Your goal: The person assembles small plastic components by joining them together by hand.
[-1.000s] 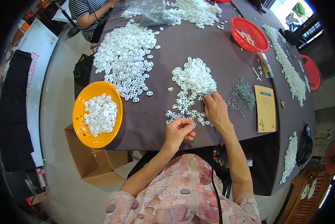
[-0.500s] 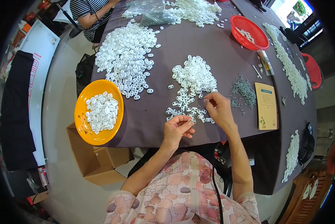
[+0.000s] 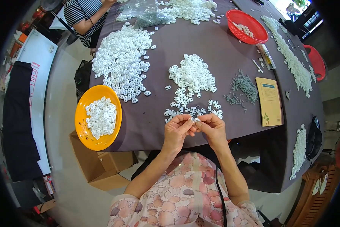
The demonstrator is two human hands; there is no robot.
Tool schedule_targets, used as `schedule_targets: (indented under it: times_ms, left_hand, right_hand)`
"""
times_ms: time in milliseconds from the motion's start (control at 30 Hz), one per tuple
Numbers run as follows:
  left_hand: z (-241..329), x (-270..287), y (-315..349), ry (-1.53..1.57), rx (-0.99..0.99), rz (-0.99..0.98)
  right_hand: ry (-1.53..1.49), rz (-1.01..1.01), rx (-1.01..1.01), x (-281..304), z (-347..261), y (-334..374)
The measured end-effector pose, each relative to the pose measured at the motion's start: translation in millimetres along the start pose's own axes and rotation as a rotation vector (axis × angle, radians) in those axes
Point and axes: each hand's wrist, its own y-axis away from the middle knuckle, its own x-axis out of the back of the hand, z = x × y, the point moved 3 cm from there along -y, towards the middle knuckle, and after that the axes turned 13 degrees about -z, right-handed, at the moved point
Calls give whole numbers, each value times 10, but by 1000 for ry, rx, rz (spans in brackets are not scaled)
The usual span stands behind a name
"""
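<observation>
Above the near table edge, my left hand [image 3: 175, 133] and my right hand [image 3: 214, 132] meet with fingertips pinched together. Between them shows a small white plastic piece [image 3: 195, 120], mostly covered by the fingers; whether it is one part or two I cannot tell. Just beyond my fingertips lie loose white two-holed pieces [image 3: 182, 99], which run back into a heap of white oval pieces [image 3: 192, 72]. To the right of that heap is a pile of small grey screw-like pins [image 3: 245, 86].
A yellow plate [image 3: 80, 125] of white pieces sits at the left edge, above an open cardboard box [image 3: 90, 168]. Behind it spreads a large white pile [image 3: 120, 53]. At right are a tan booklet [image 3: 269, 102] and a red basket [image 3: 249, 19]. Another person [image 3: 85, 22] sits far left.
My right hand has come left and nearer, from beside the loose pieces to my left hand's fingertips. My left hand keeps its pinch. The whole view has shifted slightly.
</observation>
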Motion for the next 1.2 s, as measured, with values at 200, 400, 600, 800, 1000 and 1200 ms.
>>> schedule_targets:
  times_ms: [200, 400, 600, 800, 1000, 1200]
  left_hand:
    - [-16, -4, 37, -122, 30, 85]
    - [18, -42, 24, -300, -54, 99]
    - [33, -119, 24, -369, -98, 112]
    - [40, -72, 30, -387, -127, 99]
    - [41, -68, 37, -378, -83, 118]
    - [39, -42, 49, -357, -22, 182]
  right_hand:
    - [125, 26, 4, 95, -12, -6]
    - [11, 163, 50, -24, -78, 11]
    - [52, 158, 74, -59, -56, 24]
    - [60, 168, 72, -112, -51, 25]
    - [173, 157, 85, -133, -18, 34]
    - [246, 130, 98, -99, 21, 17]
